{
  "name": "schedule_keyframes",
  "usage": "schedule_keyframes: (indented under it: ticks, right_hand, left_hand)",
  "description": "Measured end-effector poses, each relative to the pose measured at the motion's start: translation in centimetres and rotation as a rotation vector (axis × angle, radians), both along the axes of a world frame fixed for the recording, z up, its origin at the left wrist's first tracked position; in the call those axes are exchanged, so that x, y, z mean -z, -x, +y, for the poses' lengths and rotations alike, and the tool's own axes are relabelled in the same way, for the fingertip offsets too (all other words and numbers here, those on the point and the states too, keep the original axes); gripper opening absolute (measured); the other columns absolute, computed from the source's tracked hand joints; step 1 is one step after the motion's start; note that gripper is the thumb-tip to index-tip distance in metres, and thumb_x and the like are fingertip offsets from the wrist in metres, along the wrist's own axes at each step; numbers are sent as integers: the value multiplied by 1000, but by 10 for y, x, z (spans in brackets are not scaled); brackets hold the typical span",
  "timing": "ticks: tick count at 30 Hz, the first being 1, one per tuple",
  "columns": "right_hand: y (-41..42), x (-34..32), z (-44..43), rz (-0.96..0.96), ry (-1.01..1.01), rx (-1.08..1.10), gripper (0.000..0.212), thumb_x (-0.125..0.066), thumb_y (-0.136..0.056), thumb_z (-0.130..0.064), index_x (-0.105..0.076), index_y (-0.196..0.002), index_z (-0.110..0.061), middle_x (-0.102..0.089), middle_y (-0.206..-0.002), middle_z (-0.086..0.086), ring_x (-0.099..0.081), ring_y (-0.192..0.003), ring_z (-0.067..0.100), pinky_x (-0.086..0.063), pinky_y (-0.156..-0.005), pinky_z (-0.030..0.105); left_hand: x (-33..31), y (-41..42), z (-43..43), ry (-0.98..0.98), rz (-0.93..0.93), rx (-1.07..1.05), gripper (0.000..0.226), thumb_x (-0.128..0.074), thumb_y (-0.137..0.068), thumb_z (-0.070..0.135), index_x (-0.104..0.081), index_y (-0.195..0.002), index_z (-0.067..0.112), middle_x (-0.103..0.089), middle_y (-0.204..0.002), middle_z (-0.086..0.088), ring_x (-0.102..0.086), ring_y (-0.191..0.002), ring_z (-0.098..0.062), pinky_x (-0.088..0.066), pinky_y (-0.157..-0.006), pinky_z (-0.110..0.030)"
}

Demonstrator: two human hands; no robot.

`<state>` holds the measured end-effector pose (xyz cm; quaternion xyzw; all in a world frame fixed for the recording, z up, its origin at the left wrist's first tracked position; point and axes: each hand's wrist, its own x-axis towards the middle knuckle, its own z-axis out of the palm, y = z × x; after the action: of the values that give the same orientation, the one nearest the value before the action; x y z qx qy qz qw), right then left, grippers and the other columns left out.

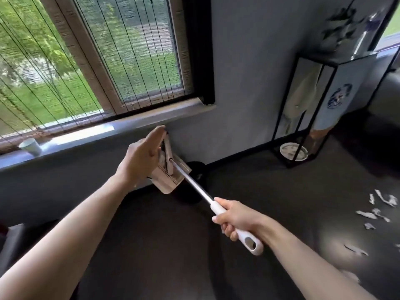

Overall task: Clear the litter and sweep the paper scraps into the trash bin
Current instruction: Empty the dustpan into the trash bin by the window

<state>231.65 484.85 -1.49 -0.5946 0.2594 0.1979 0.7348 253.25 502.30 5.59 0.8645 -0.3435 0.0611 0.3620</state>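
Scraps of paper (366, 214) lie scattered on the dark floor (281, 202) at the far right of the head view, well apart from both our hands and off to the right of the tool we are holding. Our right hand (236, 219) is wrapped round the white grip of the broom (192, 180). Its metal shaft runs up and to the left from that hand toward the wall under the window sill (129, 124), so its long axis points away from the scraps. At the far end of the shaft sits the dustpan (166, 187), held off the floor near the wall. Our left hand (142, 156) lies against its upper part with the fingers straight, and we cannot tell whether the thumb hooks behind it. The right hand is the nearer one to the scraps, so we judge that the broom must swing round to the right before any sweeping starts. Just behind the dustpan stands a dark round bin (198, 169), which may be the trash bin, though we cannot be sure. A paper cup (30, 146) rests on the sill at the left, and a black-framed stand (303, 109) with a plate (293, 151) at its foot stands by the wall beyond the scraps. Nothing lies between the broom and the scraps.
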Motion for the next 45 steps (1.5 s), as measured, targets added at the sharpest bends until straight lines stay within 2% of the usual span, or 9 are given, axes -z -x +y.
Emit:
schedule_keyframes:
  ticks: [8, 12, 17, 20, 22, 27, 32, 36, 45]
  right_hand:
    - [-43, 10, 3, 22, -155, 202, 68, -48, -96, 0, -21, -149, -34, -37, -58, 0, -35, -37, 2, -30, -31, 14]
    - [-37, 1, -14, 33, -189, 256, 67, -47, -96, 2, -23, -149, -30, -38, -57, 1, -34, -34, 1, -29, -29, 13]
    - [-11, 4, -23, 42, -270, 305, 67, -47, -96, 0, -22, -150, -31, -44, -49, -1, -35, -35, 2, -30, -29, 13]
    - [4, 6, -22, 30, -291, 327, 67, -47, -96, 0, -21, -150, -31, -44, -50, -1, -35, -36, 2, -30, -29, 13]
    - [12, 6, -24, 13, -316, 347, 64, -46, -96, 0, -24, -148, -30, -44, -51, 0, -34, -36, 2, -30, -29, 13]
    - [28, 5, -27, -28, -351, 357, 56, -45, -96, 0, -32, -144, -25, -42, -52, -1, -33, -36, 2, -29, -29, 13]
    - [42, 7, -30, -43, -307, 402, 67, -47, -95, 0, -23, -149, -32, -42, -53, -1, -34, -36, 2, -30, -29, 14]
    - [51, 10, -36, -48, -374, 465, 65, -47, -94, 0, -26, -147, -32, -41, -52, 0, -34, -35, 2, -30, -28, 14]
    - [80, 23, -40, -45, -416, 523, 67, -50, -92, 0, -28, -146, -32, -42, -52, 1, -35, -35, 4, -31, -28, 15]
  left_hand:
    - [47, -7, -38, -307, 15, 297, 53, -58, -95, 32, -40, -144, 42, -52, -87, 9, -62, -88, -29, -53, -79, -37]
    - [49, -10, -38, -365, 117, 348, 54, -21, -88, 68, -21, -142, 61, -60, -120, 1, -60, -110, -27, -49, -93, -38]
    - [56, -8, -44, -357, 293, 178, 76, -37, -92, 63, 7, -151, 45, -68, -112, -14, -64, -102, -34, -47, -92, -39]
    - [66, -4, -44, -393, 362, 138, 78, -47, -92, 59, -3, -153, 37, -65, -84, -9, -66, -68, -18, -55, -70, -33]
    - [73, 1, -44, -425, 363, 157, 75, -48, -91, 58, -16, -154, 32, -66, -97, -10, -63, -61, -13, -55, -62, -28]
    - [90, 17, -46, -586, 335, 220, 80, -46, -87, 67, -26, -152, 26, -62, -125, -8, -64, -93, -19, -52, -80, -29]
    - [100, 40, -51, -826, 197, 264, 90, -41, -82, 76, -16, -154, 28, -58, -89, 9, -55, -71, -6, -38, -55, -21]
    - [108, 52, -54, -1005, -72, 376, 82, -40, -88, 71, -24, -152, 22, -66, -110, -7, -65, -98, -26, -41, -65, -30]
    - [126, 41, -57, -1140, -327, 488, 82, -29, -88, 74, -19, -153, 25, -71, -106, -3, -68, -95, -25, -40, -57, -30]
